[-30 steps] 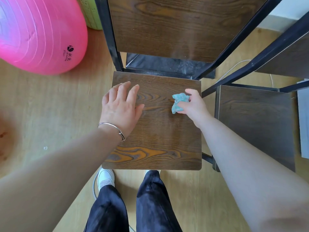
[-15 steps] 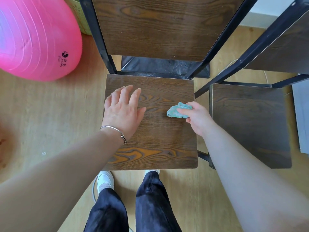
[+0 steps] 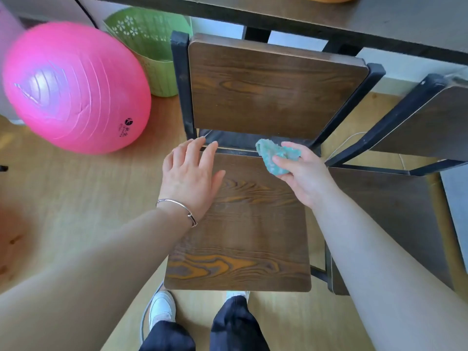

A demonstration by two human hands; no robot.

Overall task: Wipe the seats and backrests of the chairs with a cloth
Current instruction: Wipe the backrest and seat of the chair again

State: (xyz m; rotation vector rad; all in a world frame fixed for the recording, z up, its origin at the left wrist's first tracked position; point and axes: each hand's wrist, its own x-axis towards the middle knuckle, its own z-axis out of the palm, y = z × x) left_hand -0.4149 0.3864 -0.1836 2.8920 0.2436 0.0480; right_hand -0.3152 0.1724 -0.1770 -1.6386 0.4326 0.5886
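A dark wooden chair with a black metal frame stands in front of me, its seat (image 3: 243, 236) below and its backrest (image 3: 268, 87) above. My right hand (image 3: 301, 173) holds a small teal cloth (image 3: 274, 157) lifted off the seat, close to the gap under the backrest. My left hand (image 3: 190, 173) hovers flat with fingers spread over the seat's back left corner. A second chair (image 3: 395, 206) of the same kind stands to the right, partly hidden by my right arm.
A big pink exercise ball (image 3: 73, 87) lies on the wooden floor at the left, with a green plastic basket (image 3: 154, 46) behind it. A dark table (image 3: 329, 16) runs along the top. A white cable (image 3: 347, 143) lies on the floor between the chairs. My legs stand below the seat.
My right hand has lifted the cloth off the seat and carried it toward the backrest. My left hand slid toward the seat's back edge. The view has tilted up, showing the whole backrest.
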